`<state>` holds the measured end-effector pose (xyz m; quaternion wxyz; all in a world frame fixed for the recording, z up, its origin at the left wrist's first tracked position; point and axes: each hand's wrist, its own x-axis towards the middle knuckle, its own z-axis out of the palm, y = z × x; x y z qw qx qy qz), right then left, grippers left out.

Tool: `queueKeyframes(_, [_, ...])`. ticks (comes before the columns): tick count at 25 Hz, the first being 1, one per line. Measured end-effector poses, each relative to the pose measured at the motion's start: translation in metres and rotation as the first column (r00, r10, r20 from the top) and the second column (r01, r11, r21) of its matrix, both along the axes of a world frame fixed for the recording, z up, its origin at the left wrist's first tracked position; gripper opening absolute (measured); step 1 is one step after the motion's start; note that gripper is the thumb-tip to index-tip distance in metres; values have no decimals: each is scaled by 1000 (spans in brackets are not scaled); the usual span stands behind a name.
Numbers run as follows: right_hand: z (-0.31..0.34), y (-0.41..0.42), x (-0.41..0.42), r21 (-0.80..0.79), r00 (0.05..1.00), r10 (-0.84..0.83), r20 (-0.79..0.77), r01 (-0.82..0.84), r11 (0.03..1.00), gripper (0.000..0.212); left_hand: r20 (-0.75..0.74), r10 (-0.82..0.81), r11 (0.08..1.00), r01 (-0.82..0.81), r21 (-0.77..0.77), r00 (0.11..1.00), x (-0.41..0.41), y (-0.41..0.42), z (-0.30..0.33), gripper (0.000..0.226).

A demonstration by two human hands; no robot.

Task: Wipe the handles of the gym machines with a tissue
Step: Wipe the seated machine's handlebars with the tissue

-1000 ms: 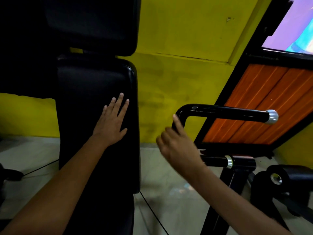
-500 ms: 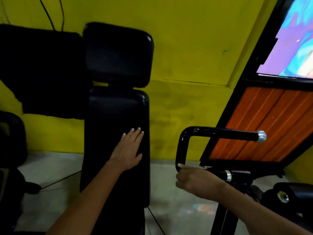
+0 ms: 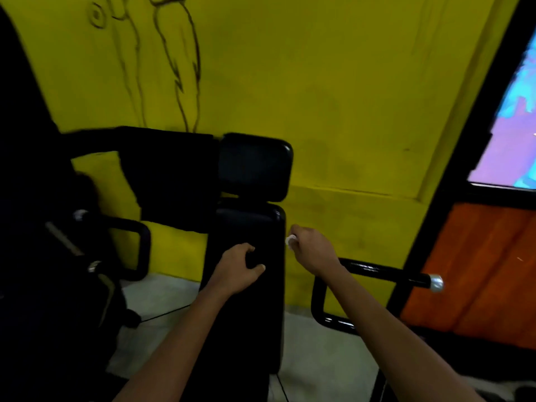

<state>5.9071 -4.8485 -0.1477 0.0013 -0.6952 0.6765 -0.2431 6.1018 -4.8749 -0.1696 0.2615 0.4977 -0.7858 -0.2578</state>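
- Yellow wall (image 3: 333,97) fills the background, with a line drawing sketched on it at 11 o'clock and a bright screen (image 3: 510,134) at 3 o'clock; pale floor (image 3: 324,358) shows below.
- You have a black padded seat back (image 3: 246,300) dead centre, its headrest (image 3: 255,166) just above, so both arms reach forward on either side of it.
- Your left hand (image 3: 239,269) sits on the front of the pad, fingers loosely curled and the thumb out. It reads as a bracing hand, holding nothing, though whether the fingertips press in is hard to tell through the blur.
- Your right hand (image 3: 311,249) is clenched around a small wad of white tissue (image 3: 291,240), which pokes out at the knuckle side, right beside the pad's right edge. Balled up like that, it gives a firm rubbing face.
- Right handle (image 3: 388,274), a black bar with a silver end cap, runs out toward 3 o'clock from under your right wrist; the tissue is above and left of it, not touching.
- Left handle (image 3: 136,242), a matching black loop, stands at 9 o'clock, well apart from both hands.
- My judgement: you are between wipes, and either handle could be next; the blurred frame suggests your head is turning.
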Motion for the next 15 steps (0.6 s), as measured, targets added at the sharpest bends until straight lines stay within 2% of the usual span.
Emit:
queueKeyframes(2, [23,-1,13,-17,998,43,43,-42,999,25,-68,58,998,-56,32,996,18,23,25,57])
queueKeyframes(4, [44,2,34,-48,985,148,90,-145,988,18,-128,163,987,-161,26,978,40,49,42,59])
queueKeyframes(8, [68,17,100,-140,928,365,82,-352,926,15,-147,356,934,-355,34,923,100,108,58,64])
queueKeyframes(12, [77,52,206,-228,837,548,7,-532,815,10,-162,606,782,-621,-61,779,182,187,78,62])
queueKeyframes(15, [77,93,282,-254,690,724,-13,-703,665,11,-157,742,651,-756,-62,652,242,262,87,63])
